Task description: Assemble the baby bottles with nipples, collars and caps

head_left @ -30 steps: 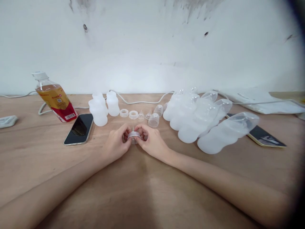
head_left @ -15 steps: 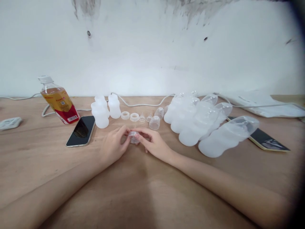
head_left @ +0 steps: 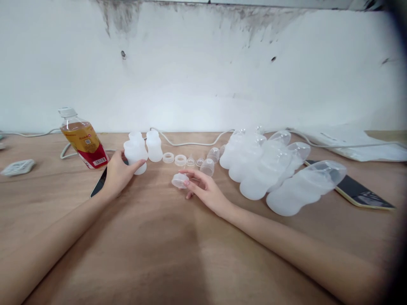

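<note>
My right hand (head_left: 202, 189) rests on the wooden table (head_left: 178, 254) and pinches a small translucent ring with a teat in it (head_left: 179, 181) between thumb and fingers. My left hand (head_left: 118, 173) has reached left and its fingers curl round a white translucent bottle body (head_left: 135, 154) that stands upright. Two more bottle bodies (head_left: 154, 145) stand just behind it. Between the hands and the wall lie two white rings (head_left: 174, 159), small clear teats (head_left: 194, 162) and clear caps (head_left: 210, 162).
A drink bottle with a red and yellow label (head_left: 83, 140) leans at the left. A dark phone (head_left: 99, 185) lies partly under my left hand. Several capped bottles (head_left: 273, 169) lie on their sides at the right, by another phone (head_left: 362, 192) and white cables (head_left: 190, 142).
My left hand let go of the ring and moved left to the standing bottle body. My right hand keeps the ring alone. The camera tilted up a little.
</note>
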`<state>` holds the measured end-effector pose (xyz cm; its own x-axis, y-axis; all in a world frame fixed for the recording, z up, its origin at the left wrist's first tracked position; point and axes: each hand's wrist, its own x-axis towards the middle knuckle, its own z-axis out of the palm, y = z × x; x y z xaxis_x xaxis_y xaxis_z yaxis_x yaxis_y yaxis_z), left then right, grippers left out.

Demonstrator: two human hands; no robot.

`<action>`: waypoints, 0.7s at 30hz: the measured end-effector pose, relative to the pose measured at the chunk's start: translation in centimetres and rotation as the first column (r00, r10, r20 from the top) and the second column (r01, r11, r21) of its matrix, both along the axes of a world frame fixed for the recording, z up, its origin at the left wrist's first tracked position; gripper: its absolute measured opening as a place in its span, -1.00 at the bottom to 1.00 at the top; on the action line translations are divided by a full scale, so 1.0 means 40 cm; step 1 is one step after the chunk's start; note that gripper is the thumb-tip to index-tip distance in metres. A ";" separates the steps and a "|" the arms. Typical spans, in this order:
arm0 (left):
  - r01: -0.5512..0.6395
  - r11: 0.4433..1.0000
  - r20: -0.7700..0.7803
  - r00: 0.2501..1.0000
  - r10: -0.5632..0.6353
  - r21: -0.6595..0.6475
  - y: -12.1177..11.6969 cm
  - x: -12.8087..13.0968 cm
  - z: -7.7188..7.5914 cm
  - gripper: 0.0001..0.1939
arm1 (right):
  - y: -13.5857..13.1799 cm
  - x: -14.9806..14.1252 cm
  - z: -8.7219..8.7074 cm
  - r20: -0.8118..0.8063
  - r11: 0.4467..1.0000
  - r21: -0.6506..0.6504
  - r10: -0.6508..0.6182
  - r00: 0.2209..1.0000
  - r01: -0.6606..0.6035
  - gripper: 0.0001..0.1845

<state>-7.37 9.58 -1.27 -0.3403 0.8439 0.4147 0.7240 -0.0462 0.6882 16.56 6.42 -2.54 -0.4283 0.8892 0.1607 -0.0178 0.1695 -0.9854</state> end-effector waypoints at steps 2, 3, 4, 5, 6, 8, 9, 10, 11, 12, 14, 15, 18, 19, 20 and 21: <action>0.032 0.999 0.004 0.999 -0.033 0.026 -0.015 0.016 0.003 -0.51 | 0.002 0.002 0.001 -0.031 1.000 -0.014 -0.015 0.999 0.015 -0.72; 0.074 0.995 0.023 0.997 -0.076 0.068 -0.028 0.030 0.005 -0.54 | 0.003 0.002 0.001 -0.052 0.999 -0.029 -0.024 0.998 0.022 -0.73; 0.140 0.984 0.056 0.987 -0.147 0.113 -0.043 0.047 0.007 -0.55 | 0.004 0.003 0.000 -0.074 0.998 -0.048 -0.033 0.997 0.029 -0.73; 0.230 0.962 0.096 0.965 -0.245 0.145 -0.059 0.066 0.007 -0.56 | 0.005 0.004 -0.001 -0.094 0.997 -0.072 -0.042 0.995 0.035 -0.73; 0.326 0.932 0.136 0.927 -0.348 0.160 -0.075 0.085 0.006 -0.56 | 0.006 0.004 -0.002 -0.114 0.994 -0.097 -0.053 0.992 0.042 -0.73; 0.482 0.865 0.203 0.841 -0.502 0.140 -0.102 0.121 0.000 -0.56 | 0.008 0.005 -0.003 -0.150 0.988 -0.141 -0.077 0.986 0.055 -0.73; 0.534 0.836 0.226 0.805 -0.549 0.126 -0.112 0.135 -0.004 -0.55 | 0.009 0.005 -0.004 -0.164 0.986 -0.157 -0.085 0.983 0.059 -0.72; 0.572 0.813 0.246 0.777 -0.580 0.111 -0.118 0.145 -0.009 -0.54 | 0.009 0.005 -0.004 -0.175 0.984 -0.168 -0.091 0.980 0.061 -0.72; 0.594 0.798 0.263 0.758 -0.598 0.102 -0.122 0.152 -0.013 -0.53 | 0.010 0.005 -0.004 -0.183 0.983 -0.174 -0.092 0.979 0.060 -0.72; 0.605 0.790 0.277 0.746 -0.605 0.096 -0.123 0.155 -0.017 -0.51 | 0.010 0.005 -0.004 -0.187 0.982 -0.177 -0.092 0.978 0.058 -0.72; 0.607 0.790 0.305 0.740 -0.600 0.082 -0.121 0.156 -0.022 -0.50 | 0.010 0.005 -0.004 -0.191 0.982 -0.180 -0.091 0.977 0.056 -0.72; 0.605 0.792 0.315 0.740 -0.595 0.075 -0.120 0.155 -0.024 -0.51 | 0.010 0.005 -0.004 -0.194 0.982 -0.179 -0.090 0.977 0.055 -0.71; 0.619 0.783 0.312 0.732 -0.605 0.065 -0.115 0.153 -0.027 -0.52 | 0.010 0.006 -0.005 -0.204 0.982 -0.183 -0.083 0.975 0.046 -0.71; 0.625 0.778 0.308 0.728 -0.612 0.069 -0.115 0.153 -0.028 -0.52 | 0.010 0.007 -0.005 -0.212 0.981 -0.187 -0.085 0.974 0.045 -0.73; 0.626 0.776 0.308 0.725 -0.616 0.078 -0.115 0.154 -0.029 -0.51 | 0.011 0.007 -0.005 -0.221 0.980 -0.192 -0.088 0.971 0.046 -0.74; 0.620 0.779 0.312 0.725 -0.614 0.092 -0.115 0.155 -0.030 -0.50 | 0.011 0.008 -0.005 -0.233 0.980 -0.195 -0.096 0.968 0.050 -0.76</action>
<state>-1.18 4.98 -2.47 0.1524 0.9192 0.3632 0.2901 -0.3929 0.8726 16.88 6.88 -2.76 -0.3301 0.9406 0.0798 -0.2518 -0.0063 -0.9678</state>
